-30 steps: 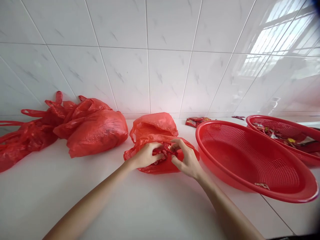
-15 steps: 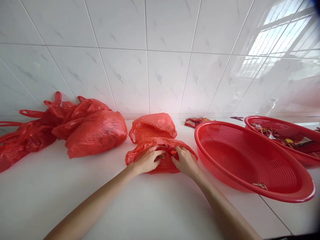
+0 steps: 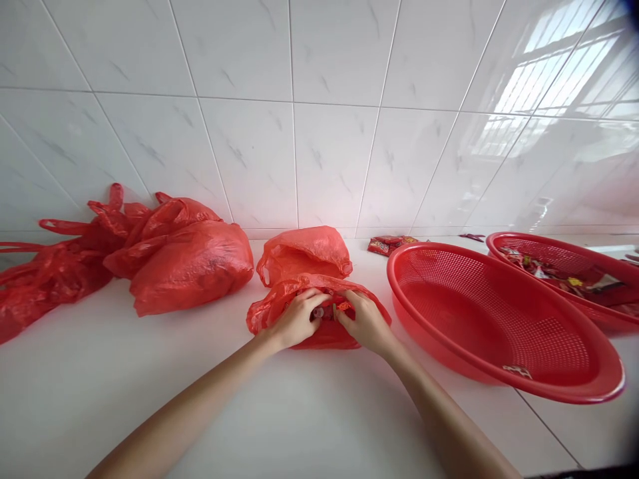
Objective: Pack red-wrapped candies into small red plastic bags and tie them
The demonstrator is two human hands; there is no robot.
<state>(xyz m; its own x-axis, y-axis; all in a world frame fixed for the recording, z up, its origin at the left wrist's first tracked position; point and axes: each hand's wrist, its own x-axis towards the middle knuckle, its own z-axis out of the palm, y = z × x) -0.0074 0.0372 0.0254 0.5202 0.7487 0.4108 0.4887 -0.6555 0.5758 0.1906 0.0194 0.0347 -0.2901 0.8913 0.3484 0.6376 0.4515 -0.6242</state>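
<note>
A red plastic bag (image 3: 319,339) lies with its mouth open on the white counter, several small packed items (image 3: 328,311) showing inside. My left hand (image 3: 298,318) reaches into the left side of the opening, its thumb and fingers curved apart. On the right side, my right hand (image 3: 364,318) is also in the opening with thumb and fingers apart, beside an orange-red item. The fingertips of both hands are partly hidden among the contents. Just behind sits another red bag (image 3: 307,253).
Filled red bags (image 3: 194,266) lie at the left by the tiled wall. A large red basket (image 3: 454,319) with a small wrapper inside stands at the right, with a second basket (image 3: 606,259) holding packets behind it. Red packets (image 3: 387,244) lie near the wall.
Both hands have shifted slightly within the bag's mouth. Between them the contents look different, with a small round clear item now showing near my left thumb.
</note>
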